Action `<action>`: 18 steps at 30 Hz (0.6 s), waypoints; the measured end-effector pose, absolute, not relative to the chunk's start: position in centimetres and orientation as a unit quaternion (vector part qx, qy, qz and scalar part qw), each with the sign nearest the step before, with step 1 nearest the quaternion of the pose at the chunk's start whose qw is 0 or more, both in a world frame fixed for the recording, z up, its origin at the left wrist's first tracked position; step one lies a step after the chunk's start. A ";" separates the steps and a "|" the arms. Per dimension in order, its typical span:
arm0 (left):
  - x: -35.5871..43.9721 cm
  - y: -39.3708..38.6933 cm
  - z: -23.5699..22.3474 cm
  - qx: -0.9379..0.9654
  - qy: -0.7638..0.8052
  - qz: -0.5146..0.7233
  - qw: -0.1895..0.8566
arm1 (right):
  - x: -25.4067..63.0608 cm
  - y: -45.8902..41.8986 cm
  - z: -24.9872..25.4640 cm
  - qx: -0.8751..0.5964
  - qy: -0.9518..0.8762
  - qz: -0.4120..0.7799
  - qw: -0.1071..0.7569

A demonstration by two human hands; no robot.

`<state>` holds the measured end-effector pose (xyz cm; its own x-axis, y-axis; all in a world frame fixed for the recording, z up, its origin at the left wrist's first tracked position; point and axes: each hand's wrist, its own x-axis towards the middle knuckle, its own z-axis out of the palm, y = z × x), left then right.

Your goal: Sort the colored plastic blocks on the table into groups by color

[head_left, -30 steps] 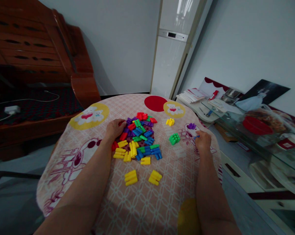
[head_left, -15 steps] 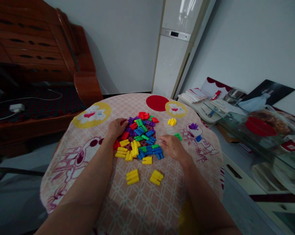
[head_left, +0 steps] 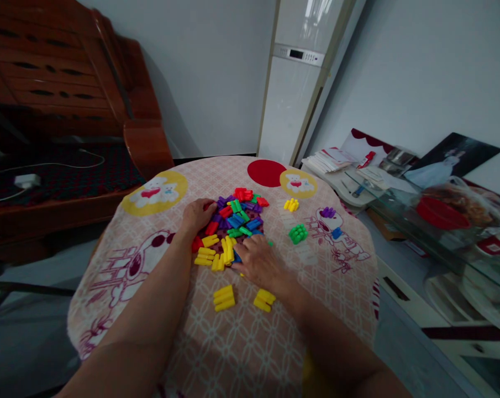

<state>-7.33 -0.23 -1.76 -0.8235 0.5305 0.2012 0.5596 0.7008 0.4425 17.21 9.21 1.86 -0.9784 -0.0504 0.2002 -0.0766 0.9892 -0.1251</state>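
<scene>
A heap of plastic building blocks in purple, red, green and blue point(head_left: 236, 221) lies on the round table. My left hand point(head_left: 196, 214) rests at the heap's left edge, fingers loosely bent against it, holding nothing I can see. Over the heap's near right side reaches my right hand point(head_left: 258, 260), thumb and fingers apart beside the standing yellow blocks point(head_left: 227, 251). It covers most of the blue blocks there. Closer to me lie two yellow blocks, one on the left point(head_left: 224, 298) and one on the right point(head_left: 264, 299).
Right of the heap sit a green cluster point(head_left: 298, 234), a yellow one point(head_left: 291, 205), a purple one point(head_left: 327, 213) and a blue block point(head_left: 336, 232). A patterned cloth point(head_left: 233, 354) covers the table. A glass shelf point(head_left: 399, 213) stands right, a wooden bench point(head_left: 146, 146) left.
My right hand has moved left, from the heap's right edge onto the blue blocks near the yellow ones. The green cluster it partly hid is now in full view. My left hand stays put.
</scene>
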 end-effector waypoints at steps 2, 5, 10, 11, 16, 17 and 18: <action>-7.2 -0.2 -1.7 -0.293 -0.922 -0.250 0.028 | 16.8 8.3 1.6 0.041 -0.993 0.052 0.094; -7.2 -0.3 -1.5 -0.288 -0.924 -0.251 0.027 | 16.7 8.9 2.1 0.034 -0.988 0.096 0.118; -7.3 -0.3 -1.5 -0.297 -0.921 -0.249 0.026 | 18.8 15.7 4.0 -0.146 -0.920 0.230 0.281; -7.4 -0.3 -1.5 -0.299 -0.921 -0.249 0.026 | 19.6 17.7 4.3 -0.199 -0.893 0.239 0.326; -7.4 -0.2 -1.7 -0.293 -0.923 -0.249 0.024 | 24.9 26.5 4.1 -0.437 -0.787 0.122 0.419; -7.4 -0.2 -1.7 -0.292 -0.923 -0.248 0.024 | 25.9 27.6 3.8 -0.473 -0.774 0.093 0.411; -7.3 -0.2 -1.7 -0.292 -0.923 -0.247 0.024 | 26.7 28.5 3.5 -0.504 -0.764 0.065 0.398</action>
